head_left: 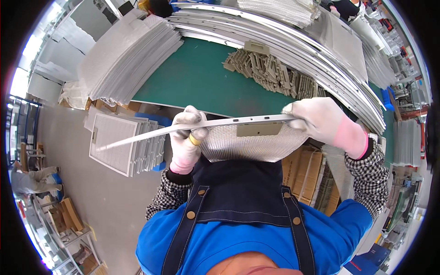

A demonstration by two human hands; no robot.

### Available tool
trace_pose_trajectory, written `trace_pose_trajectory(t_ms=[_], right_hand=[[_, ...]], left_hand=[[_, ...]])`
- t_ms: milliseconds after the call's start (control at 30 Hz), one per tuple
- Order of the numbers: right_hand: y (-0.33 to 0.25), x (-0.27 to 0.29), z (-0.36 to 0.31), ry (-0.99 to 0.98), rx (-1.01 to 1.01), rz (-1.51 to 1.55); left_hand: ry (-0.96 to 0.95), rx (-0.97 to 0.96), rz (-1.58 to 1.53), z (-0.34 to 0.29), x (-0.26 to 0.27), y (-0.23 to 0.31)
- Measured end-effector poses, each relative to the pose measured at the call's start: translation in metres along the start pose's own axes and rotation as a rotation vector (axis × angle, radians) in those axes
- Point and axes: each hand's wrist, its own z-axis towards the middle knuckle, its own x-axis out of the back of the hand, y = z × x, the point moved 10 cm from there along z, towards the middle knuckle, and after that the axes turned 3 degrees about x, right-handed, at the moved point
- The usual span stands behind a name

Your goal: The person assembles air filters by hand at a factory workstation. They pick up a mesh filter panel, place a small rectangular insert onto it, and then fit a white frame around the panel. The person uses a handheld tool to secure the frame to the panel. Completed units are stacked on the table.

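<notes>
A long thin white metal frame strip (156,133) with small slots runs across in front of my chest. Its left end sticks out well past my left hand. Against its underside lies a silver mesh filter sheet (224,145), with a beige plastic latch piece (259,130) at its upper edge. My left hand (187,135), gloved in white with a yellow band on one finger, is closed around the strip and the sheet's left corner. At the strip's right end my gloved right hand (321,121) pinches the strip and the mesh edge together.
Beyond my hands, a green worktable (192,75) carries a pile of beige latch pieces (263,71), a stack of mesh sheets (133,59) and long white strips (284,41). Finished-looking framed filters (112,142) lean below its left edge. Cardboard boxes (305,172) stand low at right.
</notes>
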Motion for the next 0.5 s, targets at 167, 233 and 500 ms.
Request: trace_pose_trajectory(t_ms=[167,233,500], right_hand=[[0.016,0.012,-0.02,-0.095,-0.004,0.055],[0.025,0.012,-0.029,-0.168,-0.05,0.108],[0.013,-0.001,-0.022,-0.09,-0.031,0.171]], left_hand=[[-0.019,0.006,-0.004,0.002,-0.002,0.002],[-0.037,0.006,0.002,0.004,-0.004,0.001],[0.033,0.089,0.07,0.01,-0.011,-0.004]])
